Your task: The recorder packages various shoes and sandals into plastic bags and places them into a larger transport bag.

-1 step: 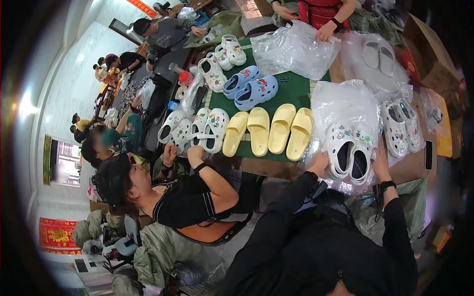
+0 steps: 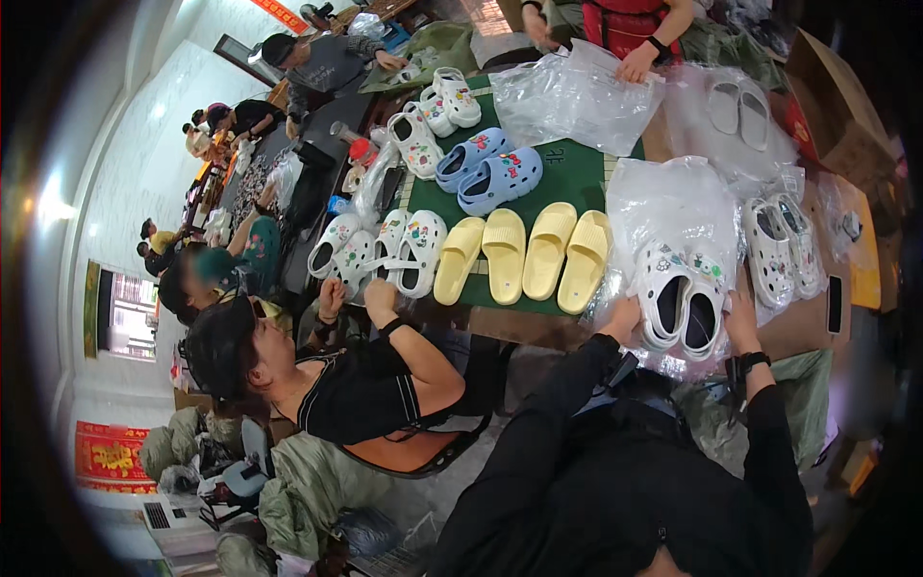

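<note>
Held a pair of white clogs [image 2: 681,306] inside a clear plastic bag [image 2: 673,207] at the near table edge. Left hand [image 2: 625,317] curled around the left side, right hand [image 2: 740,322] around the right, fingers bent on the bag. Sat just beside four yellow slides [image 2: 524,252] on the green table [image 2: 577,173]. Saw blue clogs [image 2: 488,168] farther back, more bagged white clogs [image 2: 786,248] to the right. Crowded room, a person in black [image 2: 375,385] seated on the left.
</note>
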Demonstrator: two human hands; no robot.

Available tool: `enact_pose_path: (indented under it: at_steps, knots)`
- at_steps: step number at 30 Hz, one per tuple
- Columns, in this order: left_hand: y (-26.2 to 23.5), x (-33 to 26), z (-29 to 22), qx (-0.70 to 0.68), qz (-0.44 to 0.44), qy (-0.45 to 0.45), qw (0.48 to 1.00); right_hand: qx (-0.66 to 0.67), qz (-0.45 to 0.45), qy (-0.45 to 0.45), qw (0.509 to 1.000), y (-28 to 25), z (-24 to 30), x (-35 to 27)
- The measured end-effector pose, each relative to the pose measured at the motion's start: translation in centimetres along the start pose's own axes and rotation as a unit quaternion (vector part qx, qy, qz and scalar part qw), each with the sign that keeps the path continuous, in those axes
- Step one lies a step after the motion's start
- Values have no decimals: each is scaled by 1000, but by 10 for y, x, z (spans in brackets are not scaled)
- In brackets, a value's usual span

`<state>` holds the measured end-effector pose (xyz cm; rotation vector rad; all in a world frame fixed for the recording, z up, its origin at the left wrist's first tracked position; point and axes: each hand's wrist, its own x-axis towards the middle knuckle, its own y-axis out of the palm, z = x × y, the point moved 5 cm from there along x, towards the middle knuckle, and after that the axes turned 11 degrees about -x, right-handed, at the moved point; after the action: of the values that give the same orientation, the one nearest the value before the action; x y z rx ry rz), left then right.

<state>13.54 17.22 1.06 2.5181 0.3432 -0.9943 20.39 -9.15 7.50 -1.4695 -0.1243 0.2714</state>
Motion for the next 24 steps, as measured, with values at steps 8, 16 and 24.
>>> enact_pose_path:
  at_steps: [8, 16, 24]
  knots:
    - [4, 2, -2, -36, -10, -15, 999, -156, -44, -12, 987, 16, -1, 13]
    - [23, 7, -10, 45, 15, 72, 996, -146, -126, -30, 981, 11, -9, 21]
    - [4, 15, 0, -6, -13, 73, 997, -152, -113, 3, 982, 3, 10, 27]
